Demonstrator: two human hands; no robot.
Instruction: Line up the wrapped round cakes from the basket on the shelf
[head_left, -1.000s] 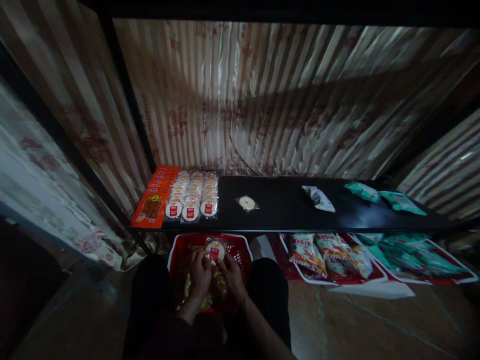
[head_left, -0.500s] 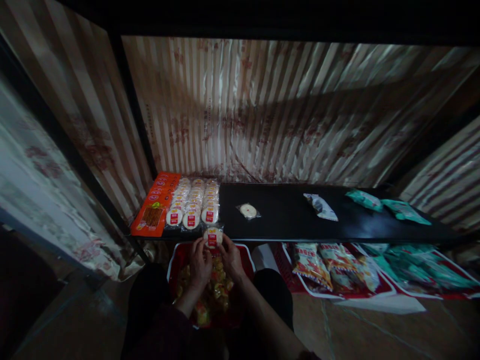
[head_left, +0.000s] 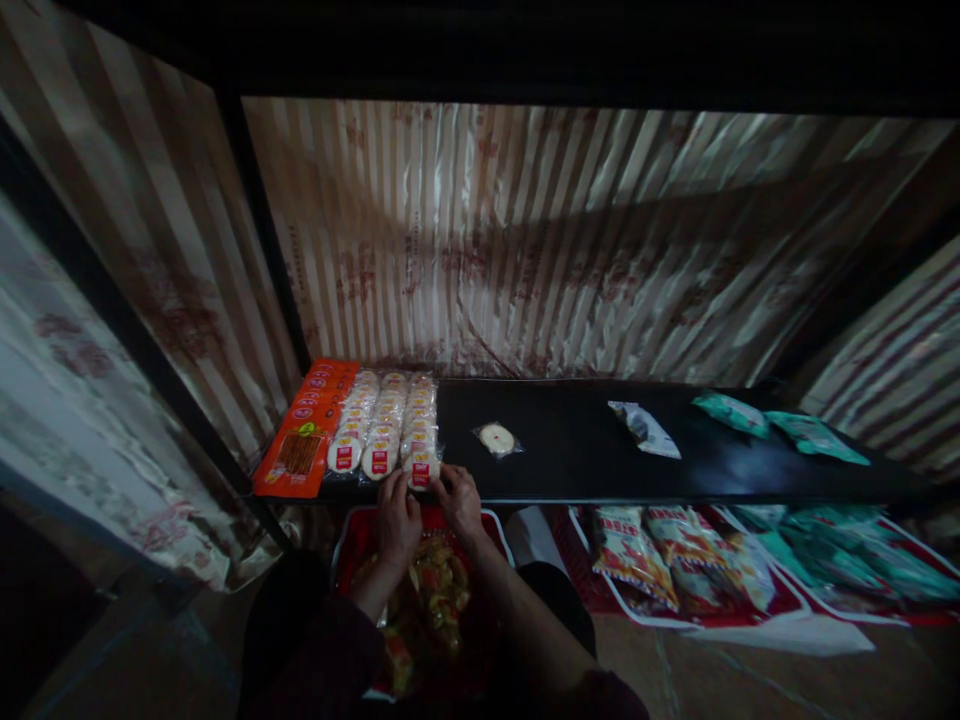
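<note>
Between my fingertips is a round white cracker in a clear wrapper with a red label [head_left: 421, 472], at the front of the third row on the black shelf [head_left: 555, 470]. My left hand [head_left: 399, 520] pinches its lower left edge, and my right hand [head_left: 459, 505] closes on its right edge. Two more rows of overlapping wrapped crackers [head_left: 380, 455] lie to the left. Beside them are orange snack packets [head_left: 306, 430] with a brown stick picture. Below my hands, a red basket with a white rim [head_left: 501, 530] holds several yellowish packets, partly hidden by my forearms.
A single wrapped cracker [head_left: 496, 438] lies mid-shelf. Farther right are a white-and-dark packet [head_left: 645, 428] and green packets [head_left: 817, 436]. Baskets of chip bags [head_left: 634, 555] and green bags [head_left: 840, 550] stand below. A dark post [head_left: 262, 230] and striped curtain [head_left: 480, 240] bound the shelf.
Both hands have moved the wrapped cracker forward from above the basket onto the front end of the third row. The view has tilted slightly upward.
</note>
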